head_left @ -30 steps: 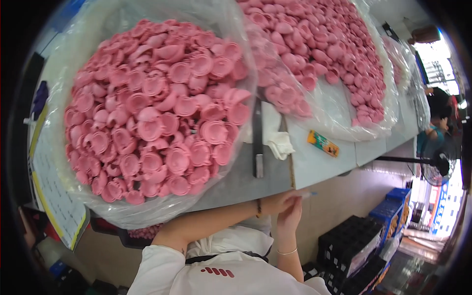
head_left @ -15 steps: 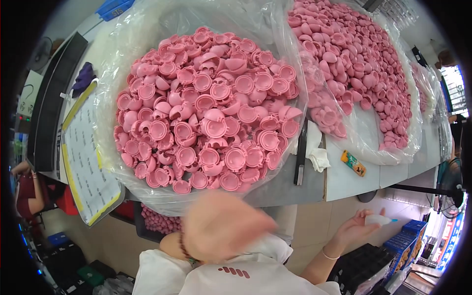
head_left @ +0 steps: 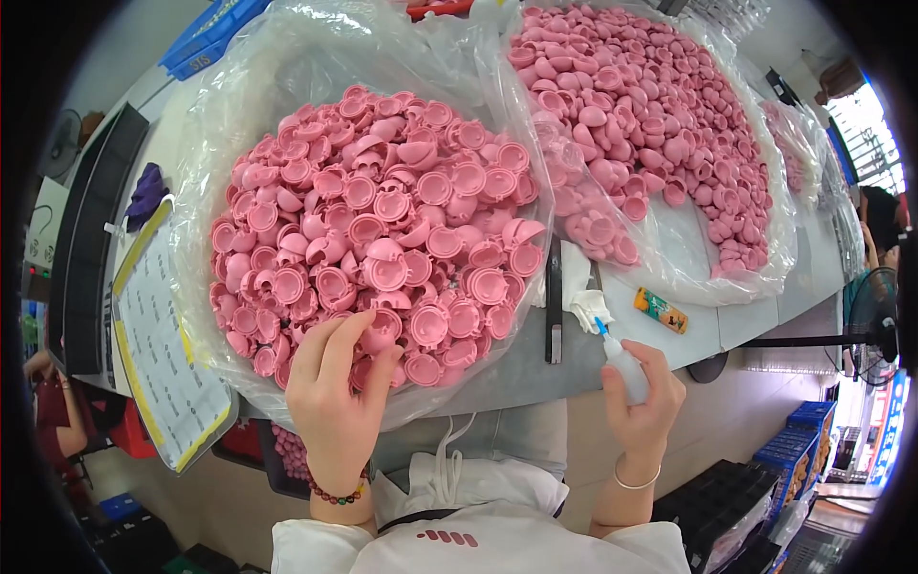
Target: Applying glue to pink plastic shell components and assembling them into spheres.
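My left hand [head_left: 335,387] is at the near edge of a heap of pink plastic half-shells [head_left: 373,210], which lies in a large clear plastic bag [head_left: 206,316]. Its thumb and forefinger close on either side of one pink half-shell [head_left: 382,330]; the other fingers are bent above the heap. My right hand [head_left: 645,397], to the right of the bag, grips a small white squeeze bottle [head_left: 626,371]. The bottle stands tilted with its blue nozzle tip pointing up and slightly left.
A second bag [head_left: 708,292] of pink shells lies at the back right. On the grey table are a black bar [head_left: 554,306], a white cloth [head_left: 579,287] and an orange-green packet [head_left: 660,311]. A yellow-edged sheet [head_left: 163,335] lies left, a blue crate [head_left: 206,43] behind.
My left hand has moved from close to my body to the heap's near edge. My right hand has swung inward and up with the bottle, whose nozzle now points upward. The view has shifted slightly.
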`<state>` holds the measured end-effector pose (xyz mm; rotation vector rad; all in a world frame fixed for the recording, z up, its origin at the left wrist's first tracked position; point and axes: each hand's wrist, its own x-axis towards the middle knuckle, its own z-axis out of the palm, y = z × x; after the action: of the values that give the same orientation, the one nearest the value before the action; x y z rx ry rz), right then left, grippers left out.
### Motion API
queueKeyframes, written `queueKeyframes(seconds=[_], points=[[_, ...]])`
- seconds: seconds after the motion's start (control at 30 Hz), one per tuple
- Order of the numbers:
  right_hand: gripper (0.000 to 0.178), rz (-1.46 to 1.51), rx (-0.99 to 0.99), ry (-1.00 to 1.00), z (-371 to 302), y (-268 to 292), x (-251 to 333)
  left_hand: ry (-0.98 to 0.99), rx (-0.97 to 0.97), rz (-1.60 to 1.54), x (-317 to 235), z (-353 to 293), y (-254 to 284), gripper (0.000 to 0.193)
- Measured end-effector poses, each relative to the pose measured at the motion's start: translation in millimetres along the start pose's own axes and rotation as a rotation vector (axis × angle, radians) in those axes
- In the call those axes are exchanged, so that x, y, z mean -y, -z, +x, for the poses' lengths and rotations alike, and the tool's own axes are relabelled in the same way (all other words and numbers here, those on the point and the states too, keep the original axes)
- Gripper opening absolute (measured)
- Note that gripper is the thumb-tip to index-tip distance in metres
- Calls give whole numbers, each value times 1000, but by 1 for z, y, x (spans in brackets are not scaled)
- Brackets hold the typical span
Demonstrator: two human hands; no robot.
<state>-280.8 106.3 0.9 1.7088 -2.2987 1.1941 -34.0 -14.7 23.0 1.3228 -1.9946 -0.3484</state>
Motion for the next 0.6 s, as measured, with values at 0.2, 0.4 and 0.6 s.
queueKeyframes(seconds=[0.2, 0.4, 0.6], points=[[33, 504, -174, -244, -8, 2, 1, -3, 56, 12, 6, -1, 4, 26], [30, 1394, -184, -393, -12, 0, 0, -26, -214, -388, 8, -10, -6, 26], [32, 1992, -92, -633, -9, -23, 18, 215, -91, -1241, -9, -28, -10, 36]])
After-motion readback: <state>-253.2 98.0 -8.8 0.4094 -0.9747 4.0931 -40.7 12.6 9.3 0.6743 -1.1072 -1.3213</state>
